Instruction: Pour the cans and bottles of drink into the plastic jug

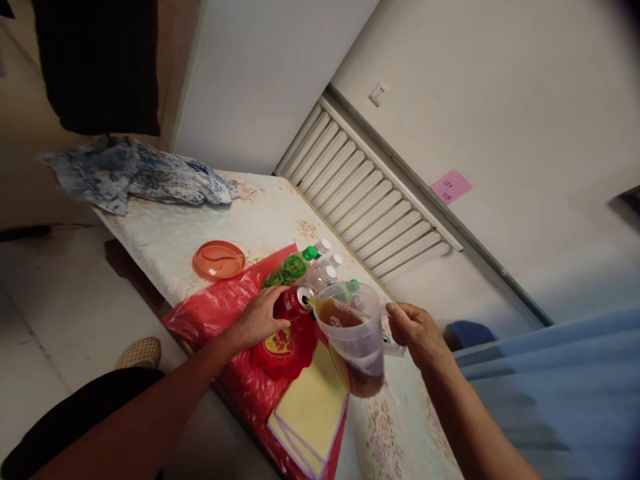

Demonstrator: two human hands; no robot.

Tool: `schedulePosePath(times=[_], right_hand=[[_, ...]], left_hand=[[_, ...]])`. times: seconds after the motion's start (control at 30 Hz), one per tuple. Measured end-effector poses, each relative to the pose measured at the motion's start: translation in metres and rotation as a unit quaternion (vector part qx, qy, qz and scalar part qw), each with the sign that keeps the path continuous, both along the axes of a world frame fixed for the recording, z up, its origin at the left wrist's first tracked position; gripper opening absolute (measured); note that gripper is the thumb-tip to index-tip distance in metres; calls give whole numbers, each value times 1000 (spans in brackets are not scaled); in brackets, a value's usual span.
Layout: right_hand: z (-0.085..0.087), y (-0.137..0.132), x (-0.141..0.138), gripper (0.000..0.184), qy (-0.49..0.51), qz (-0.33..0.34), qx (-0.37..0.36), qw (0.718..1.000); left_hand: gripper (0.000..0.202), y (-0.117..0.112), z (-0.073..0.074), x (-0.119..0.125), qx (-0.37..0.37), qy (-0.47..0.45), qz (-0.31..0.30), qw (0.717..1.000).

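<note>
My left hand (263,317) is wrapped round a red drink can (289,305), whose opened top faces the pitcher. In my right hand (413,330) is the handle of a clear plastic pitcher (360,340) with brown liquid inside. The pitcher tilts toward the can, and its lip meets the can's opening, where a little amber liquid shows. Below the can lies a red scalloped dish (303,350) with a yellow printed pattern. Just behind the can are a green-labelled bottle (287,268) with a green cap and several clear bottles (320,270) with white caps.
A folded yellow cloth (313,407) and red plastic sheet (215,310) lie on the flowered tablecloth (270,217). An orange round lid (219,260) sits left of the bottles. Blue-white fabric (150,173) covers the far end. A radiator (365,190) runs along the wall; a blue curtain (560,393) hangs right.
</note>
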State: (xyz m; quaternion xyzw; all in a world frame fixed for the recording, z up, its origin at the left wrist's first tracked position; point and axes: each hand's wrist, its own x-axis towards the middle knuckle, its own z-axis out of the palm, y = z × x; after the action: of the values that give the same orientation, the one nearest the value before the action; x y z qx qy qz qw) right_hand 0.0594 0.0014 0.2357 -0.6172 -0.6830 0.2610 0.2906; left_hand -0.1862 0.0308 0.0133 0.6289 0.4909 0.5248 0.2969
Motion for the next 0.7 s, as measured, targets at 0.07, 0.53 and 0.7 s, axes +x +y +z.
schedulePosePath(times=[0.07, 0.53, 0.7], right_hand=[[0, 0, 1, 53, 0, 1, -3, 1000], [-5, 6, 10, 51, 4, -1, -23, 1000], [-4, 5, 7, 51, 5, -5, -21, 1000]], left_hand=[[67, 0, 0, 0, 0, -3, 1, 1000], [67, -1, 4, -1, -9, 11, 0, 1000], [67, -2, 6, -1, -15, 10, 0, 1000]])
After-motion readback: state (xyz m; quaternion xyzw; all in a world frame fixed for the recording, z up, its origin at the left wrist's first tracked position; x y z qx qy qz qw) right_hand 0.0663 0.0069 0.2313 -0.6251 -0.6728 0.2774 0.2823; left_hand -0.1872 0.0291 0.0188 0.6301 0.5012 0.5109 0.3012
